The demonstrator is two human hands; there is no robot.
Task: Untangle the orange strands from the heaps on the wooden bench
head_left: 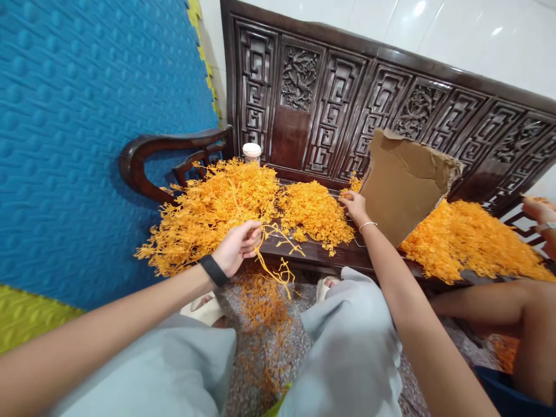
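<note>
Left hand [234,248]: fingers curled closed, thumb against the index finger, gripping a thin orange sprig [274,275] near one end; its forked branches extend rightward and downward from the fingertips. Right hand [355,207]: fingers partly bent; cannot tell how wide the gap is or whether anything is pinched. A small orange tuft [356,183] lies just beyond these fingers, and a cardboard piece [403,179] stands upright just to their right. Large orange heap [217,208] behind and left of the left fingers, a white-lidded container [252,152] past it. Smaller heap [315,211] between the two hands, on the dark wooden bench [292,139]. Third heap [473,243] right of the right fingers, past the cardboard; farther right, another person's hand [541,211], contents unclear. Below the left fingers, loose orange scraps [263,301] on the speckled floor [243,373].
</note>
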